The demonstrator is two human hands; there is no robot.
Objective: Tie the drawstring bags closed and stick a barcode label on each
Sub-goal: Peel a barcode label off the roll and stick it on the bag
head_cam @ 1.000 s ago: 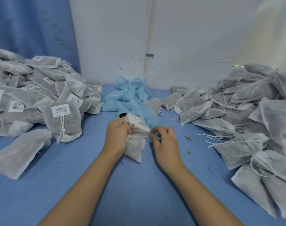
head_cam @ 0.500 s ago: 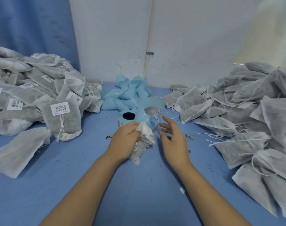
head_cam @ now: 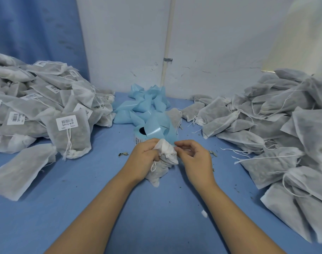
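My left hand grips the gathered neck of a white drawstring bag that stands on the blue table, a loop of its string hanging below my fingers. My right hand has its fingertips pinched at the bag's bunched top on the right side. Just behind the bag stands the roll of barcode labels with light blue backing tape curling off it. I cannot make out the string between my right fingers.
A heap of labelled, tied bags fills the left side, one flat bag lying in front of it. Unlabelled bags with loose strings pile up on the right. Used blue backing tape lies against the wall. Crumbs dot the blue table.
My right hand opened and lifted off the bag half a second ago, and has now come back to pinch at its top. The left hand kept its grip throughout.
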